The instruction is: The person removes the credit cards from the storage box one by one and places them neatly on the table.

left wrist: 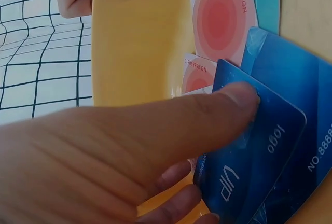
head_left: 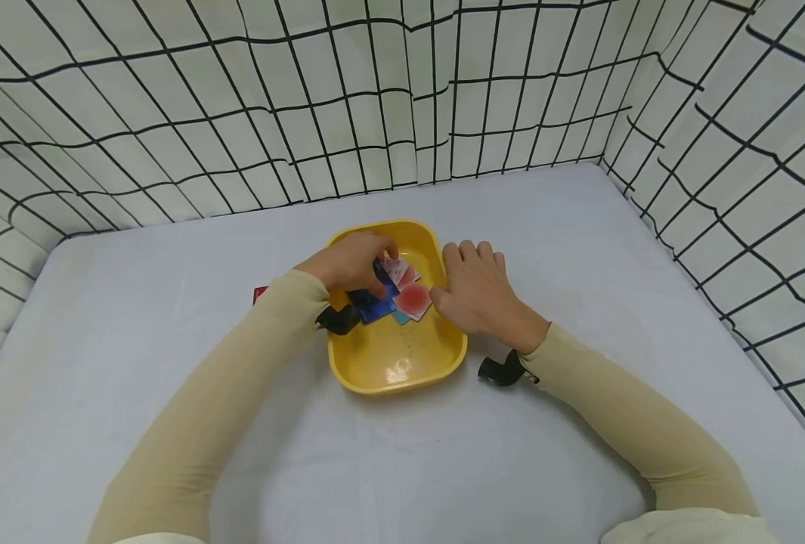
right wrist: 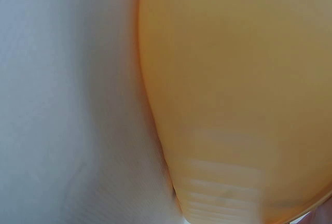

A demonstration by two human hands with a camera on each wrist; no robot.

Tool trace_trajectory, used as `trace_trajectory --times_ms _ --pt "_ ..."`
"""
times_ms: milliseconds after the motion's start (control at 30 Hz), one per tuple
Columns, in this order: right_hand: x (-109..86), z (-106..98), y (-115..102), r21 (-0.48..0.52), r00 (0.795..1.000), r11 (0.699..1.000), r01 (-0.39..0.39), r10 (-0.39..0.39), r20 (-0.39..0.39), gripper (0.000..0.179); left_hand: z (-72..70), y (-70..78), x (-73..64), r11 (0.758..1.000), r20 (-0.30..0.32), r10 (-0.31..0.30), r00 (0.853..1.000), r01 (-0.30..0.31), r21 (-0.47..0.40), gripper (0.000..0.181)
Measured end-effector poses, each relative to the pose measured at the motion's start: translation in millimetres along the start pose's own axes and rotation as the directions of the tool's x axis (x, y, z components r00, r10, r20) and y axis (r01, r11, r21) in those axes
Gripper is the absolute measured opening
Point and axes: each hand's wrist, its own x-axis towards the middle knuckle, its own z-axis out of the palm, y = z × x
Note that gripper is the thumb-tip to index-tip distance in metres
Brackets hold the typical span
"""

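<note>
My left hand (head_left: 357, 261) reaches into a yellow plastic basin (head_left: 397, 381) from its left side. Thumb and fingers pinch a dark blue card marked VIP and logo (left wrist: 270, 143). Under it lies a larger blue card (left wrist: 311, 99) with a number. White cards with red circles (head_left: 413, 300) and a teal card (head_left: 400, 317) are beside it, overlapping in the basin. On the basin's right rim is my right hand (head_left: 484, 295), its thumb at the inner edge and its fingers outside. The right wrist view shows mostly the basin's smooth outer wall (right wrist: 223, 79).
A small red item (head_left: 259, 292) lies on the white table (head_left: 402, 468), partly hidden behind the left forearm. Black wire grid panels (head_left: 348, 98) enclose the back and sides. Black wrist cameras (head_left: 500, 370) sit at both cuffs.
</note>
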Motion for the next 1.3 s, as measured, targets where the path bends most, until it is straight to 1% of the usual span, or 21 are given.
trace_trajectory --times_ms 167,433,600,767,900,1133,1300 --pt "-0.2 -0.1 0.9 0.004 1.0 1.0 0.001 -0.001 -0.003 0.031 0.4 3.3 -0.1 1.0 0.008 0.007 1.0 -0.007 -0.002 0.057" --pt "0.2 0.1 1.6 0.009 1.0 1.0 0.0 0.0 -0.001 0.03 2.8 3.9 4.0 0.996 0.015 0.066 0.998 -0.067 0.06 0.049" --pt "0.9 0.4 1.5 0.01 1.0 1.0 0.005 -0.005 -0.006 0.029 -2.6 3.9 1.4 0.993 0.02 0.112 0.994 -0.113 0.025 0.043" --pt "1.2 1.4 1.3 0.011 1.0 1.0 0.015 -0.015 -0.013 0.028 -3.7 3.2 2.1 0.989 0.061 0.146 0.987 -0.148 0.019 0.042" --pt "0.6 1.1 0.8 0.012 1.0 1.0 0.019 -0.019 -0.014 0.029 -2.3 3.2 4.5 0.989 0.085 0.144 0.986 -0.146 0.02 0.041" --pt "0.7 0.2 0.2 0.012 1.0 1.0 0.021 -0.021 -0.018 0.029 -1.9 4.5 6.3 0.989 0.099 0.138 0.986 -0.142 0.033 0.04" --pt "-0.2 -0.2 1.2 0.014 1.0 1.0 0.015 -0.014 -0.016 0.029 -1.4 6.7 7.5 0.99 0.135 0.139 0.981 -0.141 0.01 0.04"
